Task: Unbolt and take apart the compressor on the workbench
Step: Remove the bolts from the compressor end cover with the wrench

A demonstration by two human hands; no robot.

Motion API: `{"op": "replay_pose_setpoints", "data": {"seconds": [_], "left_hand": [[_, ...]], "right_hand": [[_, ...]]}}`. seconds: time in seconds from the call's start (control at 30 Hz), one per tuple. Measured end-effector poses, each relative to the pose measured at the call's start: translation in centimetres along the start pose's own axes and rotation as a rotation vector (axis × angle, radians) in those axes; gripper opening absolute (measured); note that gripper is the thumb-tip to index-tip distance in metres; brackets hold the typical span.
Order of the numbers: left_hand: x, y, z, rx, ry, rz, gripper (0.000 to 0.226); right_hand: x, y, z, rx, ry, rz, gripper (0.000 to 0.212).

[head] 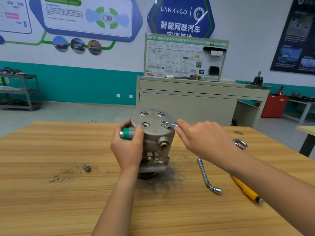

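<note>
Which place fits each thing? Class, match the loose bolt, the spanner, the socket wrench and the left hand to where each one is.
Things
1. loose bolt
2. spanner
3. socket wrench
4. left hand

Places
A. flat on the table, right of the compressor
B. its ring on the compressor's top face
C. gripping the green-taped port
D. on the table, left of the compressor

Pairs: 1-D, 2-B, 3-A, 4-C
</note>
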State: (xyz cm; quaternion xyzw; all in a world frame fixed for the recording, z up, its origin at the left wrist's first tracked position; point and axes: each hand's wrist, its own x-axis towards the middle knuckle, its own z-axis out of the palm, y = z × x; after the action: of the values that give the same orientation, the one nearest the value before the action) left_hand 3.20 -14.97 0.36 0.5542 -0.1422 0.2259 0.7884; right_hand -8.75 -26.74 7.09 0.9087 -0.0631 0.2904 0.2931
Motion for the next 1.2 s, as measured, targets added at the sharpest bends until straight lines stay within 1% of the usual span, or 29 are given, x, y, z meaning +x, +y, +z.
{"op": "replay_pose_setpoints", "data": {"seconds": [0.07,0.1,0.17,0.23,0.27,0.37,0.4,0.47,0.5,0.57,0.6,0.67,0.7,0.73,0.77,0.8,0.9,1.0,1.1,1.2], "left_hand": [[1.7,-0.2,-0.3,-0.078,-0.044,-0.079,0.017],[2.5,-0.2,-0.4,-0.112,-0.085,-0.106,0.016],[3.6,-0.3,-0.6,-0.149,-0.172,-0.132,0.006],[4.3,-0.6,-0.7,-0.156,-0.228,-0.142,0.011],[4.5,-0.8,-0.7,-0.156,-0.242,-0.15,0.012],[5.0,-1.1,-0.6,-0.17,-0.264,-0.17,0.011],[5.0,-1.1,-0.6,-0.172,-0.276,-0.173,0.011],[5.1,-1.1,-0.4,-0.175,-0.301,-0.166,0.005],[5.1,-1.1,-0.2,-0.172,-0.306,-0.158,0.009],[5.2,-1.1,-0.1,-0.164,-0.307,-0.148,0.014],[5.2,-1.1,-0.2,-0.168,-0.309,-0.145,0.011],[5.0,-1.1,-0.4,-0.183,-0.302,-0.127,0.008],[4.8,-1.2,-0.5,-0.189,-0.288,-0.107,0.01],[4.6,-1.3,-0.5,-0.182,-0.264,-0.082,0.013],[4.4,-1.4,-0.5,-0.167,-0.239,-0.059,0.017],[4.1,-1.5,-0.5,-0.148,-0.215,-0.035,0.022],[3.6,-1.5,-0.2,-0.099,-0.142,-0.002,0.03],[3.4,-1.4,0.1,-0.091,-0.125,-0.002,0.032],[3.3,-1.3,0.2,-0.088,-0.132,-0.026,0.026],[3.1,-1.2,0.2,-0.104,-0.088,-0.024,0.025]], "right_hand": [[0.3,0.1,-0.1,0.046,0.06,-0.026,0.047],[0.5,0.3,0.2,0.093,0.117,-0.05,0.047],[1.0,1.1,1.4,0.13,0.244,-0.142,0.042],[1.6,2.4,3.1,0.093,0.364,-0.247,0.033],[2.0,3.2,4.0,0.079,0.394,-0.265,0.03],[4.0,4.3,5.7,0.041,0.418,-0.146,0.025],[5.0,4.2,5.8,0.042,0.385,-0.138,0.024],[7.5,3.4,5.7,0.071,0.242,-0.184,0.025],[8.6,3.1,5.7,0.073,0.16,-0.22,0.025],[10.0,2.6,5.1,0.069,0.11,-0.243,0.03],[10.3,2.5,4.7,0.094,0.114,-0.184,0.032],[10.0,2.8,4.0,0.265,0.204,0.088,0.032],[9.5,3.0,3.4,0.424,0.248,0.224,0.032],[8.6,3.0,2.7,0.61,0.28,0.314,0.031],[7.7,2.9,2.0,0.743,0.294,0.35,0.031],[6.5,2.7,1.3,0.755,0.268,0.336,0.031],[2.3,1.8,-0.2,0.518,0.051,0.185,0.038],[-0.5,1.3,-0.3,0.346,-0.132,0.191,0.043],[-1.2,1.0,-0.3,0.238,-0.193,0.202,0.05],[-0.9,0.7,-0.8,0.148,-0.248,0.198,0.059]]}}
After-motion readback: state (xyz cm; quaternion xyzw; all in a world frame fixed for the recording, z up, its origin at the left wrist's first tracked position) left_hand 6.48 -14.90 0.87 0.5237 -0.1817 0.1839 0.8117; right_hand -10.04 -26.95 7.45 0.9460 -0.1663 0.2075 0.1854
